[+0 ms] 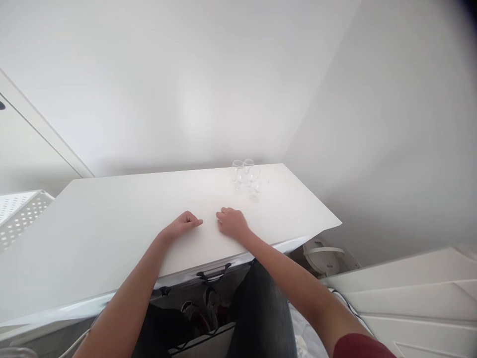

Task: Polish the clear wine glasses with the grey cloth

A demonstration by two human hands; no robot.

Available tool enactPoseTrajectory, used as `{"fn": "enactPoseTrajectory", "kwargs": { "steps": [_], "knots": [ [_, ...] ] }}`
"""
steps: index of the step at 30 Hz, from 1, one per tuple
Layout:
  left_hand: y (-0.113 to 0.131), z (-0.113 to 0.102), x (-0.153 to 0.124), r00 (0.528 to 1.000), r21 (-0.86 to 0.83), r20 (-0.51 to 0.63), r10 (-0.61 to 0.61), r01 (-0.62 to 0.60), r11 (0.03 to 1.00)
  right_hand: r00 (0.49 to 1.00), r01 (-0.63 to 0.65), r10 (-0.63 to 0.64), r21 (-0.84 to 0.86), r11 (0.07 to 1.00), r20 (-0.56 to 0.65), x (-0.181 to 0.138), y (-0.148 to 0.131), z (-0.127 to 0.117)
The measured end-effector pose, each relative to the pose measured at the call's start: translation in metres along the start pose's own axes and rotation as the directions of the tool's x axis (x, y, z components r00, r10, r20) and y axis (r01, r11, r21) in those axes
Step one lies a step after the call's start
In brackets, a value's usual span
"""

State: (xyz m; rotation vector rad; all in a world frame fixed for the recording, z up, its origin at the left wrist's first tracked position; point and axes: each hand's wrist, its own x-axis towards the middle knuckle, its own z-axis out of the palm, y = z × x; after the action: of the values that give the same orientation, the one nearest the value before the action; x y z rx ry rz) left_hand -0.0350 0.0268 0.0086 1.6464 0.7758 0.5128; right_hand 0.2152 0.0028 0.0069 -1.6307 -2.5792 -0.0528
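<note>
My left hand (pixel 183 224) rests on the white table (pixel 122 219), its fingers curled in and the thumb pointing right. Nothing shows in its grip. Across a small gap, my right hand (pixel 231 222) lies on the same tabletop with its fingers bent under. I see no object in it, though the palm side is hidden. Beyond the right hand, near the table's back edge, several clear glasses (pixel 238 173) stand close together. They are see-through and overlap, so their lower parts are hard to make out. Neither hand touches them.
A white wall (pixel 194 89) rises behind the table, and another wall (pixel 391 149) runs along the right. At far left is a white perforated rack (pixel 22 221). A round white object (pixel 323 257) sits low on the right, near white furniture (pixel 417 293). A black handle (pixel 214 273) shows under the front edge.
</note>
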Motion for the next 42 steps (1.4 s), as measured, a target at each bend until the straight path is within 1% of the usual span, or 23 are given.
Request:
{"fn": "enactPoseTrajectory", "kwargs": {
  "steps": [3, 5, 7, 8, 9, 13, 19, 24, 32, 39, 42],
  "knots": [
    [-0.006, -0.002, 0.0, 1.0, 0.003, -0.023, 0.014, -0.014, 1.0, 0.999, 0.052, -0.052, 0.05, 0.997, 0.004, 0.031, -0.041, 0.002],
    [-0.011, -0.003, 0.0, 0.993, -0.024, -0.104, 0.054, -0.056, 0.998, 0.998, 0.067, -0.069, 0.097, 0.993, 0.008, 0.048, -0.061, 0.002],
    [-0.014, -0.004, 0.0, 0.972, -0.062, -0.215, 0.097, -0.113, 0.992, 0.999, 0.05, -0.051, 0.125, 0.991, 0.003, 0.058, -0.072, 0.0],
    [-0.015, -0.004, 0.0, 0.962, -0.075, -0.252, 0.107, -0.13, 0.989, 0.999, 0.04, -0.04, 0.133, 0.99, 0.001, 0.06, -0.074, 0.0],
    [-0.015, -0.004, 0.0, 0.957, -0.08, -0.268, 0.11, -0.136, 0.987, 0.999, 0.031, -0.032, 0.137, 0.99, 0.0, 0.061, -0.076, -0.001],
    [-0.014, -0.003, 0.0, 0.962, -0.076, -0.259, 0.088, -0.111, 0.991, 1.0, 0.022, -0.024, 0.151, 0.988, 0.01, 0.059, -0.074, -0.003],
    [-0.017, -0.004, 0.0, 0.963, -0.076, -0.254, 0.089, -0.112, 0.991, 1.0, 0.013, -0.016, 0.161, 0.987, 0.017, 0.059, -0.074, 0.0],
    [-0.016, -0.004, 0.0, 0.963, -0.078, -0.252, 0.089, -0.112, 0.991, 1.0, 0.014, -0.013, 0.169, 0.985, -0.007, 0.06, -0.073, 0.002],
    [-0.014, -0.001, 0.003, 0.955, -0.117, -0.268, 0.126, -0.162, 0.98, 0.999, 0.016, -0.01, 0.155, 0.988, -0.038, 0.06, -0.073, 0.002],
    [-0.017, -0.002, 0.003, 0.958, -0.106, -0.257, 0.126, -0.158, 0.982, 1.0, 0.008, -0.005, 0.165, 0.986, -0.018, 0.059, -0.074, 0.0],
    [-0.019, -0.002, 0.004, 0.957, -0.097, -0.262, 0.127, -0.157, 0.983, 1.0, 0.002, -0.004, 0.146, 0.989, 0.011, 0.059, -0.074, -0.003]
  ]
}}
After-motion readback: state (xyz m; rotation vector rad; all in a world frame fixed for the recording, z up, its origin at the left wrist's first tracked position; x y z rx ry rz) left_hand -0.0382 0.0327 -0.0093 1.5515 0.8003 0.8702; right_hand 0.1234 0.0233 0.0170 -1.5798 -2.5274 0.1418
